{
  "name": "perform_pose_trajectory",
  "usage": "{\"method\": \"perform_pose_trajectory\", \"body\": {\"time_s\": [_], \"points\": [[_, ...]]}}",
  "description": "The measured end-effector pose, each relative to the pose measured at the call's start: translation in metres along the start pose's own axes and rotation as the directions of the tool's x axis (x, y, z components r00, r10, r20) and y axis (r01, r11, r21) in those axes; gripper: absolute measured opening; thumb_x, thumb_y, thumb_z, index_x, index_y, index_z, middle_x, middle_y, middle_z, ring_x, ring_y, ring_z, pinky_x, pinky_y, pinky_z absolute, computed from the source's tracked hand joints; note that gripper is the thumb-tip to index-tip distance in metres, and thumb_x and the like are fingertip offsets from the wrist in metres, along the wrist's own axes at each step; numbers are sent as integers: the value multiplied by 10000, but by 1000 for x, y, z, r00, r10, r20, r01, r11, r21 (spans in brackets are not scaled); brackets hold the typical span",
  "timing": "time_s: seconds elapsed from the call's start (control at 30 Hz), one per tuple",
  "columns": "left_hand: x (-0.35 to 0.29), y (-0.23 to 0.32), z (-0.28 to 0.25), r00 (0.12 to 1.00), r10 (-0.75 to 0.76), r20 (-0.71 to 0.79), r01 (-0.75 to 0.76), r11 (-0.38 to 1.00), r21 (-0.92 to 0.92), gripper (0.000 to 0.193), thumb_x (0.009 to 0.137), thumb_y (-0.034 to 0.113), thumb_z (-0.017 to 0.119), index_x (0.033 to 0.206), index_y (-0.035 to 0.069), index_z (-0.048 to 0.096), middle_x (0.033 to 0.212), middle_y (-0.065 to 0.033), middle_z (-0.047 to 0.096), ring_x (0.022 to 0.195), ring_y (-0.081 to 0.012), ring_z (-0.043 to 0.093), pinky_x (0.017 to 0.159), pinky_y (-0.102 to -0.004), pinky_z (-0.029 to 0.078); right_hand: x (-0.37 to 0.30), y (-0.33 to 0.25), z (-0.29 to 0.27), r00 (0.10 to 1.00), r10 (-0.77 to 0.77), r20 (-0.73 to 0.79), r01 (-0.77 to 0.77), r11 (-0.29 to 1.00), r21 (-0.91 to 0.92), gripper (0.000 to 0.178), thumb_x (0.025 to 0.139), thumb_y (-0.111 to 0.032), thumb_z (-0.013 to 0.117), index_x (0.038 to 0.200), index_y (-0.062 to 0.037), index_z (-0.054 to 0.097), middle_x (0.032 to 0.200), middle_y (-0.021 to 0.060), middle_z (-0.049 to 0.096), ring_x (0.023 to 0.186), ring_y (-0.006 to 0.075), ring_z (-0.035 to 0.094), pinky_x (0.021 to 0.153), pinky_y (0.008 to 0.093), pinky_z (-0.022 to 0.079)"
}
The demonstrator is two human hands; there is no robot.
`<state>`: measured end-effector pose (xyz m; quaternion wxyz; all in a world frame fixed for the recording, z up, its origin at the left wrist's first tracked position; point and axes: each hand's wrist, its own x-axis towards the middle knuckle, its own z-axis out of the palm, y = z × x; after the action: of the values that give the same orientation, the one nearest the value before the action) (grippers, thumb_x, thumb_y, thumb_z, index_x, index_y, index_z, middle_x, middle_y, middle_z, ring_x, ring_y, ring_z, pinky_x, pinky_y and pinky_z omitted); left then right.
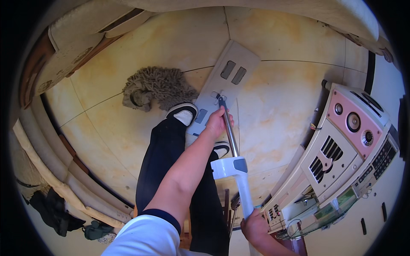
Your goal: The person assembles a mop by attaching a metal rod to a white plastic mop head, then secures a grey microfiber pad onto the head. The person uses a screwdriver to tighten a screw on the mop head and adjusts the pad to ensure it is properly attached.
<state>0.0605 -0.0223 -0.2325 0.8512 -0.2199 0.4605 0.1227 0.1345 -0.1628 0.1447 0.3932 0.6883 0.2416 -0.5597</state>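
Both my hands are on a flat mop. Low on its metal pole (230, 134), just above the joint, my left hand (218, 123) is closed around the tube. My right hand (255, 225) grips the white handle section (244, 192) nearer my body. The mop's flat grey head plate (218, 79) lies on the tiled floor, bare, with dark rectangular inserts. A shaggy grey-brown mop pad (164, 85) lies crumpled to its left, beside the plate. My left shoe (183, 114) is at the plate's left edge, and the other shoe (221, 149) shows partly behind the pole.
On the right stands a white and pink cabinet-like audio unit (346, 119) with round speakers and a panel of buttons. A beige sofa (55, 170) runs along the left, with dark cloth items (55, 213) by it. Upholstered seating (94, 34) borders the far side.
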Motion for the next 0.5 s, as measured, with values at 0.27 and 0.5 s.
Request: {"method": "perform_pose_trajectory", "body": {"time_s": [0.27,0.5], "points": [[4,-7,17,999,19,-33,-22,993,-113,348,977,418,417,956,74,466,728,-128,551,675,-310,544,670,-423,449,-8,29,-67,991,-108,-82,88,972,-218,388,749,-212,640,951,49,437,715,172,594,605,346,636,553,451,526],[2,-6,26,988,52,-145,-69,991,-114,376,970,402,448,808,65,481,675,-130,535,624,-319,532,632,-442,459,-27,1,-120,988,-96,119,118,975,-191,417,752,-248,640,934,67,435,693,186,615,577,360,636,558,458,531]]}}
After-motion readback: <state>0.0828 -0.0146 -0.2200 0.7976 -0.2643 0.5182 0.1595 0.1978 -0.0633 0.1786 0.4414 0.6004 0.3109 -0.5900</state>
